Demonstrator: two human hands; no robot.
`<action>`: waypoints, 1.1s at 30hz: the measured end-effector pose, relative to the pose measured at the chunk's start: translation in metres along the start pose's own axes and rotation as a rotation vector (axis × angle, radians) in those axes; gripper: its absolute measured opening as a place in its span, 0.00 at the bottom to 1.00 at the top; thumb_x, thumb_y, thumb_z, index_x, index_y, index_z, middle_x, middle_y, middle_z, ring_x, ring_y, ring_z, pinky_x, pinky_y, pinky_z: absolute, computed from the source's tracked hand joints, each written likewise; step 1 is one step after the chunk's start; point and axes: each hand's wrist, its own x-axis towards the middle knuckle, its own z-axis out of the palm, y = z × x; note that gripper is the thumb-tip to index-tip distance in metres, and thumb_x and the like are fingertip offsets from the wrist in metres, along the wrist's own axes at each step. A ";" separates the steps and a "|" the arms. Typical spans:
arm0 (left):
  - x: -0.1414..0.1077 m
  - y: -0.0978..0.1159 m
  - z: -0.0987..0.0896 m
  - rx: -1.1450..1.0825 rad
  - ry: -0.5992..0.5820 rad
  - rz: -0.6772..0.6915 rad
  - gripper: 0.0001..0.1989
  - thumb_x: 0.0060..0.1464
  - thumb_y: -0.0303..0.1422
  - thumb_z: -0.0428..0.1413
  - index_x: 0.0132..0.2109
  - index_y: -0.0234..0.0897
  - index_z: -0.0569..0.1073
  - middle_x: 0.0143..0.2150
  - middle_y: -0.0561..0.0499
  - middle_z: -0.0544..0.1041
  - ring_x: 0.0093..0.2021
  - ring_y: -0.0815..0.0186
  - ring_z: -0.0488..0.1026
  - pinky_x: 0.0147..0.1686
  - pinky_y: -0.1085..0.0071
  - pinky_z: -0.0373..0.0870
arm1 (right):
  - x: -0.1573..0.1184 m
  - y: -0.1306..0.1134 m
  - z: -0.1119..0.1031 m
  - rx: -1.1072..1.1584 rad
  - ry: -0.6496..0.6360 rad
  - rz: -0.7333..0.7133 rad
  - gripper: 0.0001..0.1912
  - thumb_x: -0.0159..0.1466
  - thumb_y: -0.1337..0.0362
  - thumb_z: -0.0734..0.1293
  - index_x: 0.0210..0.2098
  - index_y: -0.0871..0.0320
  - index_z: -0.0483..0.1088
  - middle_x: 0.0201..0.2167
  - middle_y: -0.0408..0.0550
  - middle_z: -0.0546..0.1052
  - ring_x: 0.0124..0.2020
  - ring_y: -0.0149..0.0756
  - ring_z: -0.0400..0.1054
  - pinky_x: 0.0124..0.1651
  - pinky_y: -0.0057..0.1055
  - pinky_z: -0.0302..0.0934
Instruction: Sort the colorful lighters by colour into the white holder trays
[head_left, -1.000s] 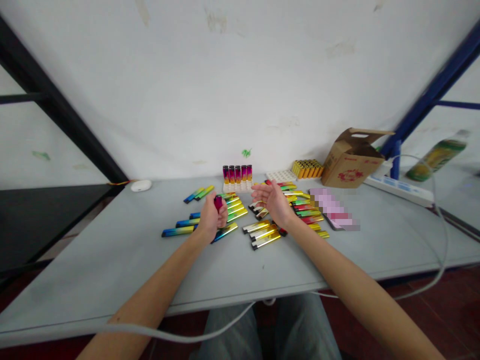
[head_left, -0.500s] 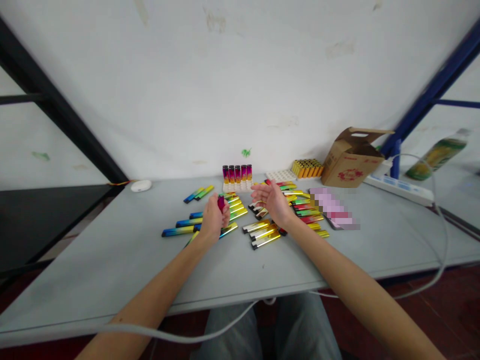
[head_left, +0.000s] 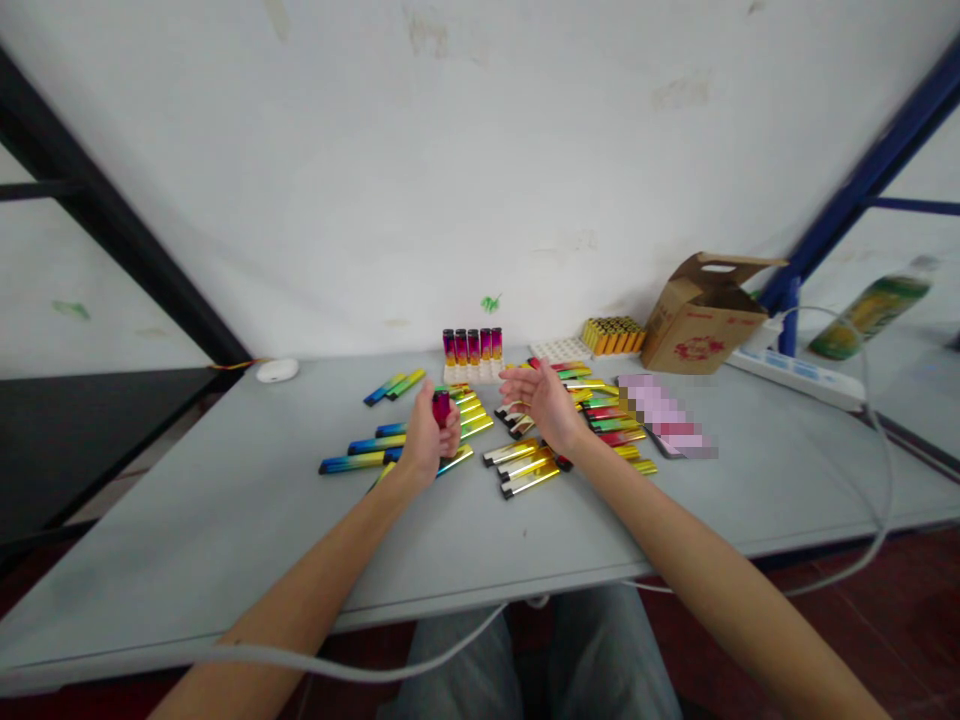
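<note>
My left hand [head_left: 426, 437] is closed around a purple lighter [head_left: 441, 405], its dark top end upright beside my thumb. Facing it, my right hand [head_left: 550, 408] is open, fingers stretched to the left and nothing visible in them. It hovers over loose lighters in gold, red and green [head_left: 531, 462], hiding some of them. Blue-yellow lighters [head_left: 377, 445] lie flat around my left hand, partly covered by it. Behind both hands, several purple-to-yellow lighters [head_left: 472, 346] stand in the back of a white holed tray [head_left: 475, 374].
Further right are another white holed tray [head_left: 561, 350], a block of upright orange pieces [head_left: 613, 337] and an open cardboard box [head_left: 697, 320]. A pixelated pink item [head_left: 664, 415], a power strip [head_left: 802, 378] and a bottle [head_left: 874, 312] lie beyond. A white case [head_left: 277, 371] sits at left.
The purple lighter shows a little more above my left fingers. My right hand stays open in nearly the same place. The view has shifted very slightly.
</note>
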 end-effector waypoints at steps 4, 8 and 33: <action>0.000 -0.001 -0.001 -0.011 -0.022 -0.010 0.29 0.58 0.54 0.39 0.19 0.37 0.56 0.13 0.61 0.48 0.10 0.78 0.43 0.11 0.81 0.40 | 0.000 0.000 -0.001 0.008 -0.013 -0.002 0.32 0.68 0.43 0.50 0.34 0.58 0.77 0.28 0.48 0.77 0.27 0.31 0.68 0.32 0.28 0.60; 0.001 -0.001 0.000 0.021 0.028 -0.011 0.27 0.60 0.50 0.39 0.19 0.38 0.55 0.13 0.61 0.47 0.10 0.78 0.43 0.11 0.80 0.38 | 0.001 0.001 -0.002 0.008 -0.026 0.002 0.32 0.67 0.42 0.52 0.34 0.58 0.77 0.29 0.48 0.78 0.27 0.32 0.68 0.32 0.29 0.60; 0.001 -0.003 0.003 0.043 0.075 0.063 0.24 0.60 0.43 0.37 0.19 0.39 0.55 0.12 0.60 0.48 0.10 0.76 0.43 0.11 0.79 0.40 | -0.002 -0.003 0.004 0.019 -0.004 0.035 0.32 0.68 0.44 0.51 0.34 0.59 0.76 0.28 0.48 0.77 0.27 0.31 0.67 0.32 0.28 0.58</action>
